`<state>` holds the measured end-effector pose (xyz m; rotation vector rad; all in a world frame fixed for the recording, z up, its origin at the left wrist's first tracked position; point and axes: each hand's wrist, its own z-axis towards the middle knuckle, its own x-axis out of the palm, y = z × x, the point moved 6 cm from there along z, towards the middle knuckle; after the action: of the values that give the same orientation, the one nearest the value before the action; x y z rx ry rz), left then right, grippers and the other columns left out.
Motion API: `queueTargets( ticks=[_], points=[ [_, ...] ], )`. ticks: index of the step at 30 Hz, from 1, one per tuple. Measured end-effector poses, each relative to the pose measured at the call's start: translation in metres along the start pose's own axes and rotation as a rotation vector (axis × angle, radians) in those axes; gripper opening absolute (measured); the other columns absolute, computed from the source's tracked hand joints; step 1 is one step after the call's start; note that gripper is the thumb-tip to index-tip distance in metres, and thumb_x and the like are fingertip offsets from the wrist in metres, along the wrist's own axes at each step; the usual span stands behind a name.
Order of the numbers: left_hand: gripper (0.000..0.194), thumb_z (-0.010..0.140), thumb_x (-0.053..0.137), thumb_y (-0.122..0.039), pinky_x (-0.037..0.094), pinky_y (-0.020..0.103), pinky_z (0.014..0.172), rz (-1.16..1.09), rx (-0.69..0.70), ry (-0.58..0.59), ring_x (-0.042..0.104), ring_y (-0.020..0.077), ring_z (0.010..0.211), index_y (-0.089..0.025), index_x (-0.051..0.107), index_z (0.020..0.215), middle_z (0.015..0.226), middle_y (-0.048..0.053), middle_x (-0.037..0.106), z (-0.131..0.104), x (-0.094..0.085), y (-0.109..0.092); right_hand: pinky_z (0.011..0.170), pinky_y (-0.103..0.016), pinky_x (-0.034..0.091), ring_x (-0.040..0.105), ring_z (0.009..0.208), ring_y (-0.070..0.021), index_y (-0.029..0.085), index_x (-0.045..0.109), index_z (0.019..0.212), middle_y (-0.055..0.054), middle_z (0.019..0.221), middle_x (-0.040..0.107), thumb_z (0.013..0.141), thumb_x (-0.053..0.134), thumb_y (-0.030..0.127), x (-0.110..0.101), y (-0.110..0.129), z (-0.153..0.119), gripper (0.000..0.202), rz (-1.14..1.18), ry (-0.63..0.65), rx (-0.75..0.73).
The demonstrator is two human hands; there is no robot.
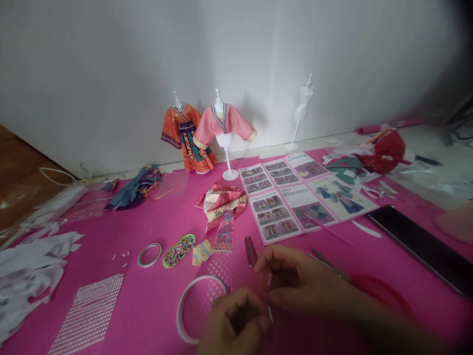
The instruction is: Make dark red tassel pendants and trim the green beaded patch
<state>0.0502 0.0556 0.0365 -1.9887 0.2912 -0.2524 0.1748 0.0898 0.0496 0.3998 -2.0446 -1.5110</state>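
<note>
My left hand (pixel 240 323) is low in the middle of the view, its fingers curled together beside a large white tape roll (pixel 182 315). Close on its right, my right hand (pixel 295 281) has thumb and fingers bent inward. A thin whitish strip (pixel 270 296) runs between the two hands; it is too small and blurred to identify, and what each hand pinches is unclear. Just beyond my right fingertips lies a dark red patterned strip (pixel 250 250). Red-handled scissors (pixel 377 288) lie partly under my right forearm. Patterned red and cream fabric (pixel 225 199) rests farther back.
Behind stand a mannequin in orange (pixel 192 133), one in a pink top (pixel 234 123) and a bare one (pixel 303 106). Instruction sheets (pixel 271 197) and a black phone (pixel 417 241) are right. A bead tray (pixel 179 250), small tape roll (pixel 150 254) and gem sheet (pixel 90 310) are left.
</note>
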Motion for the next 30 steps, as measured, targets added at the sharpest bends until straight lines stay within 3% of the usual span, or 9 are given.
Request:
queueTargets(
  ticks=[8,17,30],
  points=[
    [0.006,0.065,0.059,-0.022,0.03,0.023,0.054,0.004,0.008,0.039,0.04,0.0104,0.055,-0.02,0.054,0.062,0.057,-0.006,0.049,0.0017,-0.0026,0.007,0.057,-0.023,0.048,0.061,0.061,-0.0107,0.021,0.057,0.095,0.007,0.071,0.059,0.071,0.07,0.015,-0.0003,0.0016,0.0,0.028,-0.006,-0.022,0.015],
    [0.007,0.065,0.057,-0.018,0.032,0.023,0.054,0.044,0.008,0.052,0.041,0.0105,0.054,-0.021,0.052,0.061,0.056,-0.007,0.049,0.0017,-0.001,0.007,0.057,-0.019,0.041,0.056,0.065,-0.0085,0.02,0.06,0.099,0.006,0.073,0.06,0.066,0.066,0.005,0.0022,0.0003,-0.0016,0.036,-0.014,0.004,-0.015],
    [0.002,0.062,0.052,-0.021,0.03,0.024,0.053,0.067,-0.005,-0.004,0.041,0.0113,0.054,-0.021,0.052,0.06,0.055,-0.005,0.049,0.0003,-0.0004,-0.0011,0.054,-0.019,0.038,0.054,0.06,-0.0076,0.019,0.058,0.091,0.006,0.073,0.061,0.063,0.06,0.004,0.0014,-0.0027,-0.0004,0.031,-0.025,-0.058,-0.046]
  ],
)
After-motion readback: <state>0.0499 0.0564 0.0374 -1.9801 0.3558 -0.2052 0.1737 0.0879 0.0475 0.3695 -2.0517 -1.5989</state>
